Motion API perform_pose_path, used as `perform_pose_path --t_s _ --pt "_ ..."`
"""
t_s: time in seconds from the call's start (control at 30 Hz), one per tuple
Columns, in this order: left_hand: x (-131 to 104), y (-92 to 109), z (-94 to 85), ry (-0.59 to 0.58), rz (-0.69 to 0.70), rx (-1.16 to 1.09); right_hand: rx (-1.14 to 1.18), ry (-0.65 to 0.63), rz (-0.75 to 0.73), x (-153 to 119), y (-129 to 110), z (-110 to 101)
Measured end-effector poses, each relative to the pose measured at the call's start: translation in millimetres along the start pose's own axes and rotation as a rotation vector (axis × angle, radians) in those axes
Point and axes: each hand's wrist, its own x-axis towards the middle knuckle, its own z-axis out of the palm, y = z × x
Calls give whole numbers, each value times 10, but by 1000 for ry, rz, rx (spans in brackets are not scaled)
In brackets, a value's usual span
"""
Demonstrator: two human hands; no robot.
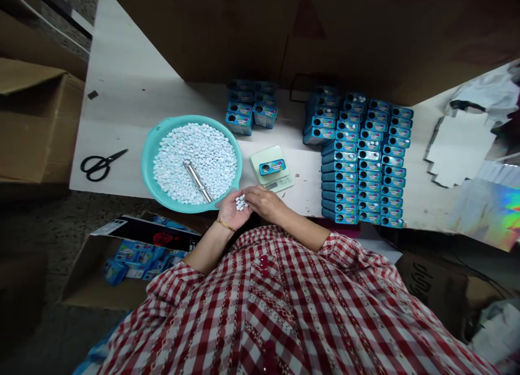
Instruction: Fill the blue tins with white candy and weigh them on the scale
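Note:
My left hand (234, 210) is cupped palm up and holds a small heap of white pellets (241, 202). Curled over the edge of that palm is my right hand (264, 200), its fingertips at the pellets; whether it pinches any is hidden. Just left of both hands stands a turquoise basin (148, 163) full of the same pellets, with a shiny metal scoop-like tube (197, 180) lying on them. Beyond my right hand, a pale green kitchen scale (260, 157) bears one blue tin (272, 167) with a dark round opening on top.
Several rows of blue tins (346, 165) stand to the right, a smaller group (239, 120) behind the scale. Black scissors (99, 166) lie at left. A large cardboard box (244, 33) overhangs the table's back. Below left, an open carton (93, 280) holds blue packs.

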Motion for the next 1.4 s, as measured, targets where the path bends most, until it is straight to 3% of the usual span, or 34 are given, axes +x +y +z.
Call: perform_pose_path --t_s 0.13,0.2,0.3,0.43,0.53,0.63,0.73,0.83,0.93,1.0,1.07,1.2,1.3,1.4 --pt "-21 4 -8 -7 -91 13 -23 34 -94 -31 -67 1" --pt "-44 31 -32 14 -60 8 -7 102 -131 -38 27 -93" --pt "-70 120 -76 68 17 34 -75 212 29 -39 365 -353" --pt "-90 283 -109 131 94 39 -248 48 265 -18 812 -609" --pt "-105 387 -119 144 146 7 -271 -60 291 -9 939 -624" --pt "-123 466 -130 162 170 -6 -248 -30 285 37 1014 -622" --pt "-131 523 -131 181 183 -20 -237 107 311 238 1170 -671" --pt "-125 555 -106 174 202 -27 -250 229 418 610 1354 -703" --pt "-118 563 -68 159 210 -18 -239 253 518 942 1465 -669" --pt "-119 558 -54 159 208 -15 -220 275 526 994 1510 -646" --pt "-124 550 -59 167 206 -14 -236 333 498 861 1565 -667" --pt "-120 519 -99 183 184 -12 -423 473 591 233 1774 -857" --pt "-114 469 -99 184 169 -18 -566 422 693 -164 1969 -989" --pt "-123 412 -56 168 151 -13 -637 338 652 -290 2018 -1030"
